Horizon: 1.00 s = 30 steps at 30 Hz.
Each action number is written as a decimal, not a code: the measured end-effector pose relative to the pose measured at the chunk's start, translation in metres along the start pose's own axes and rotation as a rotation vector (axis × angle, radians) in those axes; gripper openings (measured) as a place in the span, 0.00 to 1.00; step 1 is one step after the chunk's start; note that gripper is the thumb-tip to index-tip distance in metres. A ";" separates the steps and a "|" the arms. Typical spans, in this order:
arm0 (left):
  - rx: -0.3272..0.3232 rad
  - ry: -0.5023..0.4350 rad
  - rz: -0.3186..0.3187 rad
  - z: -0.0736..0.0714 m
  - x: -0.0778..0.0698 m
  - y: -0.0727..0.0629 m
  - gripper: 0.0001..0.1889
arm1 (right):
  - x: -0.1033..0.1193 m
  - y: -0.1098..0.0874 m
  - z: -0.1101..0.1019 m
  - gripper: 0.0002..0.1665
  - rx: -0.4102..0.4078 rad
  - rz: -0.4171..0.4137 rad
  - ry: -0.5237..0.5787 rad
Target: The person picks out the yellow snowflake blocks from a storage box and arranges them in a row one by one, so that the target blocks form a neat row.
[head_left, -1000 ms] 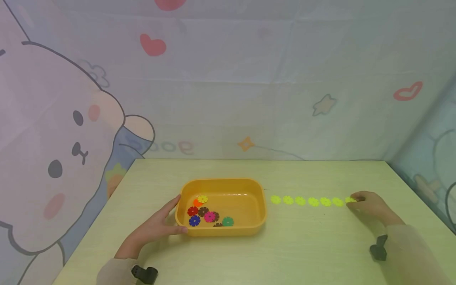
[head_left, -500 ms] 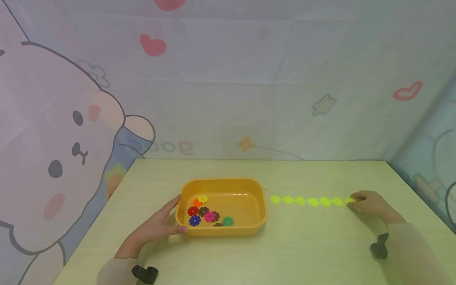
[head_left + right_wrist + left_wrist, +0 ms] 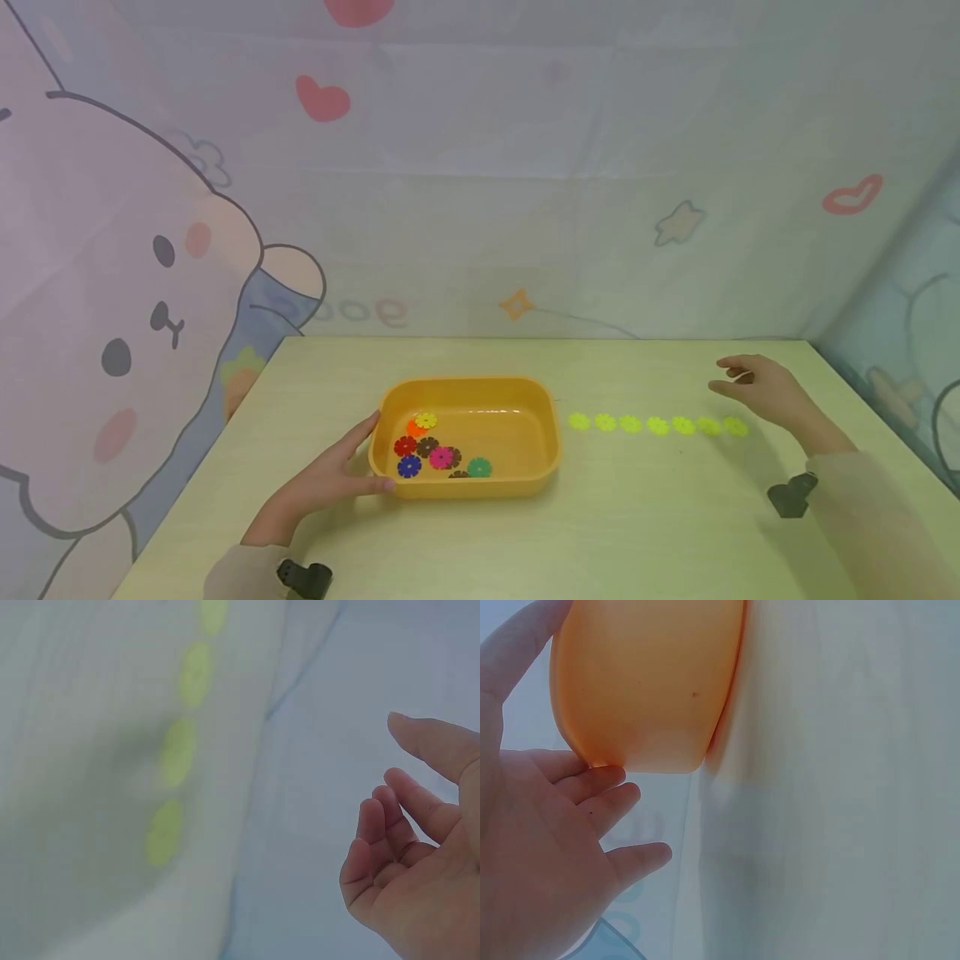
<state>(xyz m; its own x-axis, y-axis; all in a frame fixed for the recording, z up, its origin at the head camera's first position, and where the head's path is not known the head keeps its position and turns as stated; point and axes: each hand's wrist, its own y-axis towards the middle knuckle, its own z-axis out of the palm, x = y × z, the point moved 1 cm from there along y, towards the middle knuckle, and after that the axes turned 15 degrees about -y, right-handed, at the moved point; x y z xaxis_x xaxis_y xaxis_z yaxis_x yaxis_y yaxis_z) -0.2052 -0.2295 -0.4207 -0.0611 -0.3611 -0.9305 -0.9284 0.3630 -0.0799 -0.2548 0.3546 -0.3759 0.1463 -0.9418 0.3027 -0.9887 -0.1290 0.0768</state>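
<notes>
A yellow-orange plastic tray (image 3: 517,487) stands on the table, with several flower-shaped discs lying at its left side, among them a blue disc (image 3: 408,466), a pink disc (image 3: 441,457) and a green disc (image 3: 480,467). My left hand (image 3: 322,482) grips the tray's left end, thumb on the front rim and fingers at the back corner; the left wrist view shows fingertips against its wall. To the right runs a straight row of several yellow-green flower discs (image 3: 657,426). Above its right end hovers my right hand (image 3: 765,390), empty, fingers loosely bent and thumb apart.
The pale wooden table (image 3: 615,533) meets a printed cloth backdrop (image 3: 480,208) at its far edge. Each wrist carries a small black device, such as the left device (image 3: 305,577). The right hand's shadow falls across the row's end.
My right hand has let go of the disc at the row's right end and risen up and away from it. That disc now shows whole. The left hand stays on the tray.
</notes>
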 end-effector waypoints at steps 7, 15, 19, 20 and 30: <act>0.009 -0.003 0.013 -0.001 0.000 -0.001 0.56 | 0.055 0.011 -0.008 0.33 -0.051 -0.072 0.078; 0.006 0.001 0.009 -0.001 0.003 0.001 0.56 | 0.113 0.022 -0.001 0.31 -0.049 -0.161 0.154; 0.011 -0.002 0.013 0.000 0.002 0.001 0.56 | 0.138 0.027 0.006 0.29 -0.038 -0.197 0.201; 0.011 -0.002 0.013 0.000 0.002 0.002 0.56 | 0.144 0.029 0.008 0.28 -0.037 -0.210 0.213; 0.011 0.017 0.008 -0.001 -0.001 0.000 0.56 | 0.214 0.038 0.030 0.25 0.000 -0.372 0.301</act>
<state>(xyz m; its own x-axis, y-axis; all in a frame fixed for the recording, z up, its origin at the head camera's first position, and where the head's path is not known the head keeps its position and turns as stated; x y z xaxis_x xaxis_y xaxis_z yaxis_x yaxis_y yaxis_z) -0.2060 -0.2302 -0.4195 -0.0749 -0.3727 -0.9249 -0.9239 0.3750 -0.0763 -0.2618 0.1387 -0.3369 0.4937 -0.6997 0.5165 -0.8672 -0.4406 0.2321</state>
